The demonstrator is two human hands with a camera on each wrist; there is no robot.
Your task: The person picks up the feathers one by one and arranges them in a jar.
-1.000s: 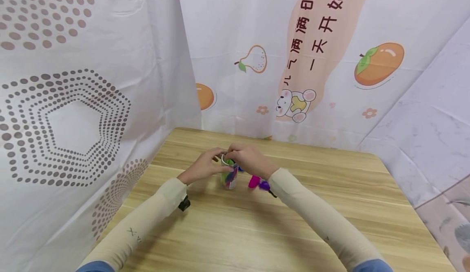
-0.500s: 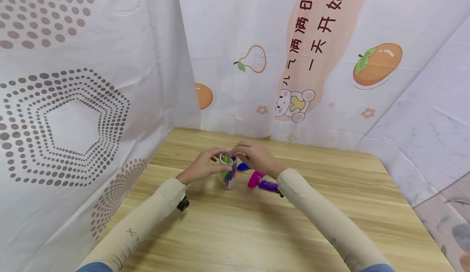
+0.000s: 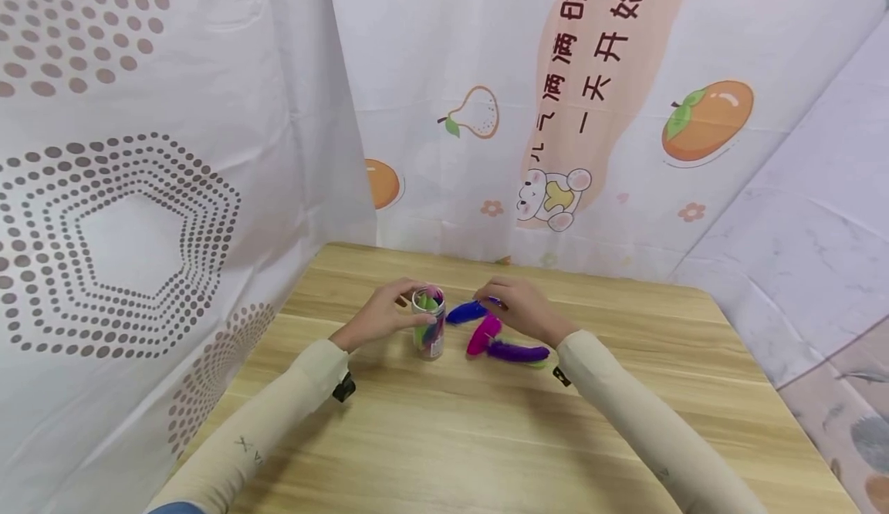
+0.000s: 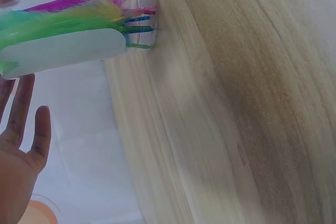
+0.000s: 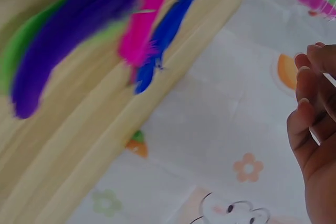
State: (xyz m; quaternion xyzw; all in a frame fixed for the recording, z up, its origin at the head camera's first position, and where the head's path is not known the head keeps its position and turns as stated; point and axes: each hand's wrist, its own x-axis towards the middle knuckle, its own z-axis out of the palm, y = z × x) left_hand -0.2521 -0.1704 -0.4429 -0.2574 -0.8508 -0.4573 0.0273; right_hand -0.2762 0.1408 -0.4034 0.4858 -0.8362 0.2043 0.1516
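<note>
A clear jar (image 3: 437,344) packed with coloured feathers stands upright on the table. My left hand (image 3: 375,317) holds it by the upper part, thumb in front and fingers behind. Green and yellow feathers (image 4: 68,24) press against its wall in the left wrist view, quills toward the base. My right hand (image 3: 528,309) hangs above the loose feathers, its fingers loosely bent; the right wrist view shows nothing in them. Below it lie a blue feather (image 5: 169,38), a pink feather (image 3: 481,336) and a purple feather (image 3: 517,353), with a green feather (image 5: 16,51) partly under the purple one.
The wooden table (image 3: 417,429) spreads out in front of the body. White printed cloth (image 3: 430,51) hangs behind it, and a dotted cloth (image 3: 139,244) hangs along the left. A black wrist device (image 3: 344,387) sits under the left sleeve.
My right hand has left the jar's mouth and moved right, over the loose feathers. A pink feather tip now shows at the jar's mouth. My left hand keeps its hold.
</note>
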